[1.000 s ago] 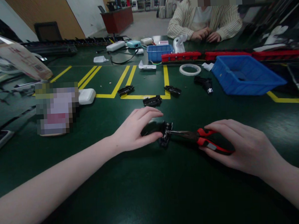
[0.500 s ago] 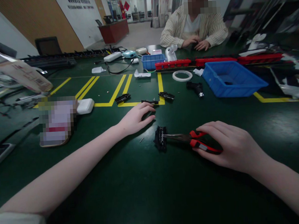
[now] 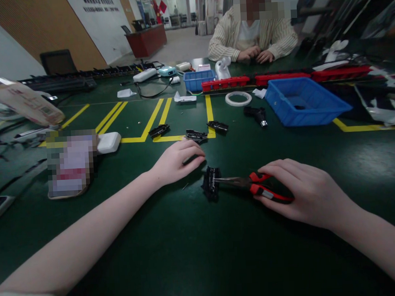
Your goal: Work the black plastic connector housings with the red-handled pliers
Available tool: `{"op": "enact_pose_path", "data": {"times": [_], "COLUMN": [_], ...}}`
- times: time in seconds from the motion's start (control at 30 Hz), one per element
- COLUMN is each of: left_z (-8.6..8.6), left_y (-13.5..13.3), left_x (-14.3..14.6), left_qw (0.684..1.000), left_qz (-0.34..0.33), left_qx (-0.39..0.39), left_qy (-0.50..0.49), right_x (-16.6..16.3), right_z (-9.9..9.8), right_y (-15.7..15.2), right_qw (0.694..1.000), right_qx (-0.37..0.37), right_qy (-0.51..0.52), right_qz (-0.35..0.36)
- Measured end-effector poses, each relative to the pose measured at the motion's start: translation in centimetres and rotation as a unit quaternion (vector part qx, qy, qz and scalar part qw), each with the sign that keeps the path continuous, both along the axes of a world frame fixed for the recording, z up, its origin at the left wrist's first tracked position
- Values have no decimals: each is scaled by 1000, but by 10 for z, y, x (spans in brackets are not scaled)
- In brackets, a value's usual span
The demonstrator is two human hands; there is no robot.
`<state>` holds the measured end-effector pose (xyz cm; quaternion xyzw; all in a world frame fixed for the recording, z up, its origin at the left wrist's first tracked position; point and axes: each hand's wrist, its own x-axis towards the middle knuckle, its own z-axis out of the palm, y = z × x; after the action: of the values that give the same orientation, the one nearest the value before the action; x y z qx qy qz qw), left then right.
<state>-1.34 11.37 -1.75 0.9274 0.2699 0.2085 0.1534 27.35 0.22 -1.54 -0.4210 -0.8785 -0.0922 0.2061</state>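
Observation:
My right hand (image 3: pixel 299 191) is wrapped round the red and black handles of needle-nose pliers (image 3: pixel 245 181). Their jaw tips meet a small black plastic part (image 3: pixel 211 183) on the green table; whether they grip it cannot be made out. Left of that part, my left hand (image 3: pixel 178 161) is low over the table, fingers bent and thumb apart from them, with nothing visible between. A similar black part (image 3: pixel 197 135) lies just beyond its knuckles, flanked by two more, one on the left (image 3: pixel 159 131) and one on the right (image 3: pixel 218 126). A thin metal pin (image 3: pixel 185 186) lies below my left hand.
A blue bin (image 3: pixel 307 102) stands at the right, near a black tool (image 3: pixel 257 115) and a white tape roll (image 3: pixel 238 99). A phone (image 3: pixel 72 163) and white case (image 3: pixel 109 143) lie left. Across the table sits a person (image 3: pixel 251 34), behind red strips (image 3: pixel 283 78).
My left hand has drawn back from the far black part toward the near one, its fingers coming closer to the thumb. My right hand and the pliers stay nearly still. The view has shifted slightly.

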Motion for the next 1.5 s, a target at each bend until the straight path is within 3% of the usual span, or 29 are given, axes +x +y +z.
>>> {"op": "enact_pose_path", "data": {"times": [0.27, 0.43, 0.7, 0.87, 1.17, 1.5], "left_z": [2, 1, 1, 2, 0, 0], "left_y": [-24, -24, -22, -21, -20, -20], "left_x": [8, 12, 12, 11, 10, 10], "left_qw": [992, 992, 993, 992, 991, 991], "left_qz": [-92, -82, -88, -88, -116, -129], "left_qx": [-5, 17, -18, -25, -19, -3], "left_qy": [84, 94, 81, 83, 69, 40], "right_x": [3, 1, -11, -5, -5, -2], "right_z": [3, 3, 5, 7, 6, 8], "right_y": [1, 1, -6, -4, -5, -4], "right_qw": [1000, 1000, 999, 998, 970, 975], "right_qx": [-4, -8, 40, 1, -189, -177], "right_qy": [-5, -3, -5, 40, 125, 104], "right_qz": [-12, -12, -22, -57, -84, -79]}}
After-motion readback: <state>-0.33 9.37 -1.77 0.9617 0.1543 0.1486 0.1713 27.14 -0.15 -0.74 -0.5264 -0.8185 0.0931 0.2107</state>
